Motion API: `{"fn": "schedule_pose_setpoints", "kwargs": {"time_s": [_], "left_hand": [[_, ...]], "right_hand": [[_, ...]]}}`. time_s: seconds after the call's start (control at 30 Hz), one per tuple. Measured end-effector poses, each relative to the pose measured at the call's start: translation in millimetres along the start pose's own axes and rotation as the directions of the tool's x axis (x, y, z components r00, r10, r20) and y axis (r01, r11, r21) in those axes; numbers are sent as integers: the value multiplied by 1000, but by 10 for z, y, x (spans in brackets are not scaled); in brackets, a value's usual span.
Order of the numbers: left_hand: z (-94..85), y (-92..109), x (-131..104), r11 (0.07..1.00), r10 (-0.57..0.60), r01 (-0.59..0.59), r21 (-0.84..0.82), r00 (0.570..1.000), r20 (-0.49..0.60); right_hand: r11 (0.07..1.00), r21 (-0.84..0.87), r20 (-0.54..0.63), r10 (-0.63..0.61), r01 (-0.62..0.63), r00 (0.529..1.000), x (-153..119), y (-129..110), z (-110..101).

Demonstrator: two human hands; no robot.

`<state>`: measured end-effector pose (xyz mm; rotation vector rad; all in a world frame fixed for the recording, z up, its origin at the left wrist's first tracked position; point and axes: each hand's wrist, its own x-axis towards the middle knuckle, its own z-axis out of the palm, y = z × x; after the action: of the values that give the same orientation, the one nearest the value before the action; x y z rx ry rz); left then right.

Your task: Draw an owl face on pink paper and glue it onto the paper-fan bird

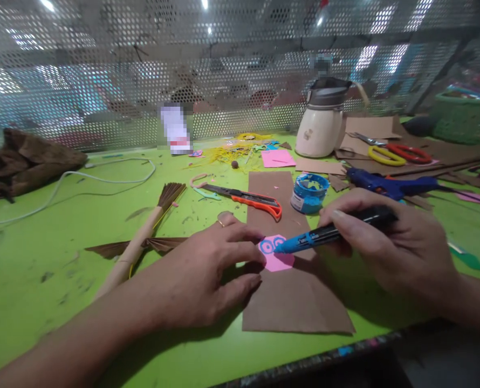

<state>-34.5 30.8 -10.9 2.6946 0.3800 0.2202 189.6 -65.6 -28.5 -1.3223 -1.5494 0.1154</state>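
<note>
A small pink paper piece (279, 262) with blue rings drawn on it lies on a brown cardboard strip (296, 302). My left hand (219, 264) rests at its left edge, fingers apart, fingertips touching the paper and the cardboard. In my right hand (389, 248) is a marker (316, 235) with a black barrel and blue front end, its tip at the right-hand ring. Above the pink piece, an orange cutter knife (256, 202) lies partly across the cardboard, and an open jar of blue paint (309, 193) stands at the strip's right edge.
Left of my left hand lies a rolled paper stick (137, 245) with pleated brown paper. A blue glue gun (389, 186), scissors (397, 152) and a white jug (321, 121) are at the back right. Brown cloth (25, 161) and a white cable (62, 180) lie at the left.
</note>
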Motion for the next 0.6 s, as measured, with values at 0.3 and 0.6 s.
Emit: {"fn": "schedule_pose_setpoints", "kwargs": {"time_s": [0.3,0.6], "left_hand": [[0,39,12,1000,-19,19,1,1000,15],[-7,36,14,1000,-8,9,-8,1000,11]], "right_hand": [[997,-74,6,-38,39,999,-8,-5,-5],[997,-75,4,-21,21,1000,22,-44,-6]]}}
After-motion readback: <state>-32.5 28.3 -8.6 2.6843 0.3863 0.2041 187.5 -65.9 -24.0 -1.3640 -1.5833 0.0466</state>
